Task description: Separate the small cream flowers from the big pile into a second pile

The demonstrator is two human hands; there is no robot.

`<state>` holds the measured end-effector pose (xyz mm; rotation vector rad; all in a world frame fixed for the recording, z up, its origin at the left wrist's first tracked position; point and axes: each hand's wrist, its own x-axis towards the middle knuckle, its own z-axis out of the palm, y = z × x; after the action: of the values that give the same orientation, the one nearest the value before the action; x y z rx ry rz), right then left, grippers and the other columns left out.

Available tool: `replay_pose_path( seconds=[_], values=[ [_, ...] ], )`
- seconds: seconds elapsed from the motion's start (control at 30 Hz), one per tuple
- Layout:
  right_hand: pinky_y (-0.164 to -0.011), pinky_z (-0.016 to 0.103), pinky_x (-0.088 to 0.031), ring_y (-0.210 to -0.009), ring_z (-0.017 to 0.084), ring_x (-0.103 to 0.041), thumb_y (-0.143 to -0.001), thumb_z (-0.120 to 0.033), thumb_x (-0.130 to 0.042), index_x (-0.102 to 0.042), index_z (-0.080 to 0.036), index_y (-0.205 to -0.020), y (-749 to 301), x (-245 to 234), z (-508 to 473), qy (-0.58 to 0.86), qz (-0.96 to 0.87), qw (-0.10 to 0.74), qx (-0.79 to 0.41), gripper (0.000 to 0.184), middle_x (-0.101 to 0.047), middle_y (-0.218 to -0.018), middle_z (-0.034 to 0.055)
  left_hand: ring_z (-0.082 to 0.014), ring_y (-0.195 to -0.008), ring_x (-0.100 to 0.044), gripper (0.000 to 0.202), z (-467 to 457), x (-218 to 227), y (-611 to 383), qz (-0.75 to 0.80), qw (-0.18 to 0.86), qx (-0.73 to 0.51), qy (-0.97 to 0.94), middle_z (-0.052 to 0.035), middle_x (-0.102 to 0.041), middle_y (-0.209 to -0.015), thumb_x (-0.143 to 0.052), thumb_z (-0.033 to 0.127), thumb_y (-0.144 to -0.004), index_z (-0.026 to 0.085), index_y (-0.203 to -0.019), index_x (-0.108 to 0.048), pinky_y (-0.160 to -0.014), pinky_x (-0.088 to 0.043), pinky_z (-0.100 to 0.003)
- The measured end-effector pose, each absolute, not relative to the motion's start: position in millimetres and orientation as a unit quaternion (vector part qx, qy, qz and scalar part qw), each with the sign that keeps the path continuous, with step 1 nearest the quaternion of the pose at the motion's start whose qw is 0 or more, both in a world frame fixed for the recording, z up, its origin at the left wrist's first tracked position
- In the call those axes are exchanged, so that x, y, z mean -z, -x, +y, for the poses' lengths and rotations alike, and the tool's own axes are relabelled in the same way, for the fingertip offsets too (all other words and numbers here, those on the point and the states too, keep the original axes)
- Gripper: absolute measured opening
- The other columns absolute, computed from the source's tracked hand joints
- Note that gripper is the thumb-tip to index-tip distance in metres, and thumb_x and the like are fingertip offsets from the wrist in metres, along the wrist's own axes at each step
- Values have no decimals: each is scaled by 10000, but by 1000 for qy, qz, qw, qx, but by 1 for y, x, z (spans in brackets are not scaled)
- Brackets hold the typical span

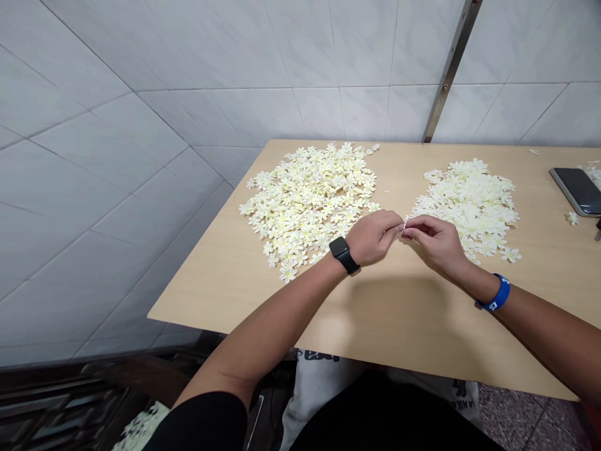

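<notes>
My left hand (375, 237) and my right hand (434, 241) meet over the middle of a light wooden table (399, 313). Both pinch one small white artificial flower (404, 223) between their fingertips. A black watch sits on my left wrist and a blue band on my right. A wide pile of cream-white flowers (312, 197) lies just behind my left hand. A smaller pile of flowers (472, 203) lies behind my right hand, touching its knuckles in the view.
A dark phone (577, 190) lies at the table's right edge, with a few loose flowers (571, 218) near it. White tiled walls stand behind and to the left. More flowers (141, 426) lie low at the bottom left, beside dark shelving.
</notes>
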<state>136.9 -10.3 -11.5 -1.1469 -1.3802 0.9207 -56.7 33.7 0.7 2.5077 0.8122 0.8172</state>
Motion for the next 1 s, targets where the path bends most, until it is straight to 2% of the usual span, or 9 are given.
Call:
replay_pose_path(
  seconds=[0.37,0.77,1.0],
  values=[
    [-716,331,-614,-750,191,-722,-723,-317,-873,-796,-220,-799,-139,15,-9,478,-582,534,-385,145,-782,-810,32,-195,-900,-633,300,35,1,57,282,213,-299,-886,-70,-718,-945,-409,297,-1069,188,-930,-651,-854,-487,-343],
    [-704,330,-609,-730,190,-719,-728,-318,-869,-782,-221,-788,-138,12,-9,480,-579,531,-390,144,-769,-785,25,-195,-900,-642,304,36,2,57,275,229,-305,-883,-73,-719,-946,-412,299,-1065,189,-923,-658,-838,-490,-336],
    [-702,331,-600,-732,192,-720,-756,-311,-838,-779,-219,-785,-137,11,-10,478,-590,529,-378,113,-768,-783,31,-180,-828,-618,276,32,-1,57,276,209,-319,-882,-64,-708,-882,-433,279,-1046,188,-889,-640,-800,-481,-329]
  ],
)
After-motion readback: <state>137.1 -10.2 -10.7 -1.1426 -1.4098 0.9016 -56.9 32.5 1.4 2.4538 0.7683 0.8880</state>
